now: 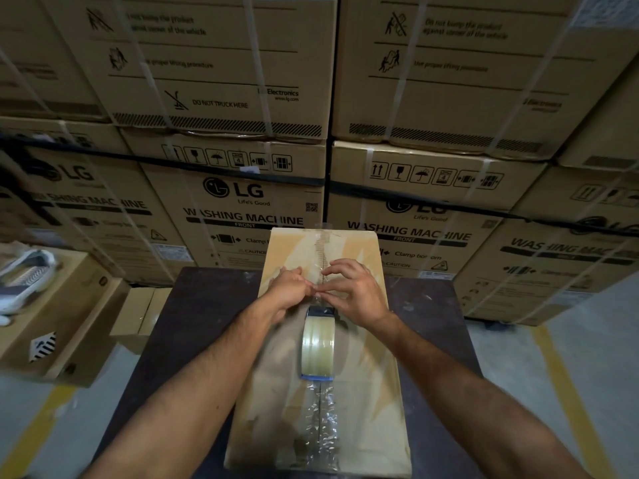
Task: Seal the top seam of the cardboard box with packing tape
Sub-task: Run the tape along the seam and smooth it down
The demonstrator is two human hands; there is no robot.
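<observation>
A long cardboard box (366, 392) lies on a dark table, its top seam running away from me. Clear, wrinkled packing tape (321, 420) covers the near part of the seam. A tape dispenser with a clear roll (318, 344) rests on the seam at mid-box. Just beyond it, my left hand (287, 288) and my right hand (356, 292) meet over the seam, fingertips pinching the clear tape strip (316, 290) between them. Older tape residue marks the far part of the seam (323, 247).
The dark table (193, 326) is scuffed and extends on both sides of the box. Stacked washing machine cartons (249, 209) form a wall right behind it. An open carton (62, 316) and a small box (138, 312) stand at left on the floor with yellow lines.
</observation>
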